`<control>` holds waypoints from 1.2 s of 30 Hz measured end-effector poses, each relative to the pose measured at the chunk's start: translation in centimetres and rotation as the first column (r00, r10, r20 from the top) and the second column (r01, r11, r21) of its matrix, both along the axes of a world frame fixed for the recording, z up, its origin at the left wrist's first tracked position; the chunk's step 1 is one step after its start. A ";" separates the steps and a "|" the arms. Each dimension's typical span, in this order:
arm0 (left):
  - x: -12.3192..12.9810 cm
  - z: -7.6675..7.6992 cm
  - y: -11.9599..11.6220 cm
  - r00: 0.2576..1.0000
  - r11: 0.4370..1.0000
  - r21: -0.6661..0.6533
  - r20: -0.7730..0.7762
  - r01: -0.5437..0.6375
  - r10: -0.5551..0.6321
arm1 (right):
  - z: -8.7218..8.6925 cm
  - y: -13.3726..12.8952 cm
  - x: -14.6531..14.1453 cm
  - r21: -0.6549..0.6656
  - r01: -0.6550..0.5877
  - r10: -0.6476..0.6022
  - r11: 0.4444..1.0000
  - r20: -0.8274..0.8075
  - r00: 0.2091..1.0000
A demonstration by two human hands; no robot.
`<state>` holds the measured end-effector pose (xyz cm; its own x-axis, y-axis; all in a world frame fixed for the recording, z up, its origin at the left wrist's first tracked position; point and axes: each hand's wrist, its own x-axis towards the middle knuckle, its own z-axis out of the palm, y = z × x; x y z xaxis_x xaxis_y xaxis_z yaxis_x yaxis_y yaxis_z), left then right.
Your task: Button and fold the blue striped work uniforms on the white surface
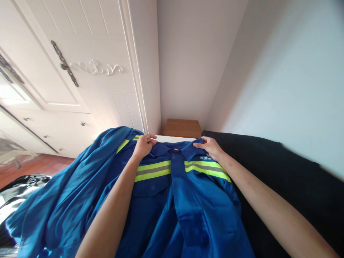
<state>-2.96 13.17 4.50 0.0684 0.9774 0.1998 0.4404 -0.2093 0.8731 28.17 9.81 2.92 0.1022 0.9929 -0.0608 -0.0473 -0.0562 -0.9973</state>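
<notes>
Wardrobe [104, 46] left, black cloth [290, 172] beside the blue jacket [185, 193] — brown box [182, 126] beyond.

We see our left hand [144, 146] and right hand [211, 146] pinching a blue garment [153, 218] at either side of its collar [191, 152], yellow-green and grey bands [154, 170] crossing its front. Leftward we note a white wardrobe [94, 43] with dark handles [63, 66]; rightward, black fabric [268, 172] beside a pale wall [290, 79]; ahead, a brown wooden surface [182, 126].
</notes>
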 end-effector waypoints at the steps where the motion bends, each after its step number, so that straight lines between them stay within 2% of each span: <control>1: 0.0 -0.1 0.0 1.000 1.000 -0.009 0.005 0.010 -0.010 | 0.0 0.0 0.0 0.000 -0.013 0.013 1.000 -0.017 1.000; 7: -0.5 -0.8 0.2 0.999 0.990 -0.136 -0.022 0.041 -0.045 | 0.6 -0.3 0.0 -0.142 -0.130 0.099 0.981 -0.204 0.974; 10: -0.7 -0.9 0.3 0.998 0.975 -0.215 0.032 0.056 -0.050 | 0.9 -0.4 0.1 -0.179 -0.200 0.150 0.963 -0.261 0.954; 13: -0.9 -0.9 0.2 0.996 0.954 -0.290 0.065 0.075 -0.059 | 0.6 -0.3 0.2 -0.184 -0.113 0.074 0.976 -0.205 0.976; 15: -0.9 -0.9 0.2 0.995 0.953 -0.295 0.086 0.071 -0.048 | 0.2 -0.1 0.3 -0.164 -0.033 0.003 0.986 -0.177 0.984; 21: -0.8 -0.9 0.5 0.936 0.972 -0.229 0.350 0.051 0.034 | -0.1 0.1 0.3 -0.119 0.055 -0.072 0.991 -0.144 0.987; 23: -0.7 -1.2 0.7 0.927 0.985 -0.172 0.368 -0.003 0.067 | 0.0 0.0 0.2 -0.114 0.066 -0.080 0.991 -0.128 0.988; 28: -0.7 -2.2 1.5 0.961 0.995 -0.072 0.260 -0.076 0.092 | -0.7 0.1 0.5 -0.076 0.079 -0.074 0.994 0.067 0.995; 31: -0.5 -2.5 1.5 0.996 0.995 -0.060 0.044 -0.080 0.082 | -1.4 0.5 0.6 -0.028 0.062 -0.053 0.998 0.249 0.967; 33: -0.2 -2.5 1.1 0.988 0.997 -0.012 -0.134 -0.076 0.074 | -1.6 0.6 0.3 0.047 0.078 -0.090 0.996 0.424 0.901; 36: 0.4 -1.9 0.3 0.944 0.988 0.151 -0.324 -0.012 0.061 | -1.2 0.0 -0.4 0.293 0.049 -0.228 0.955 0.619 0.752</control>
<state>-2.55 13.44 2.58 0.1184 0.9427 0.3120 0.7062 -0.3008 0.6409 27.80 9.86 1.76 0.1651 0.9364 0.3097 0.6174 0.1467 -0.7728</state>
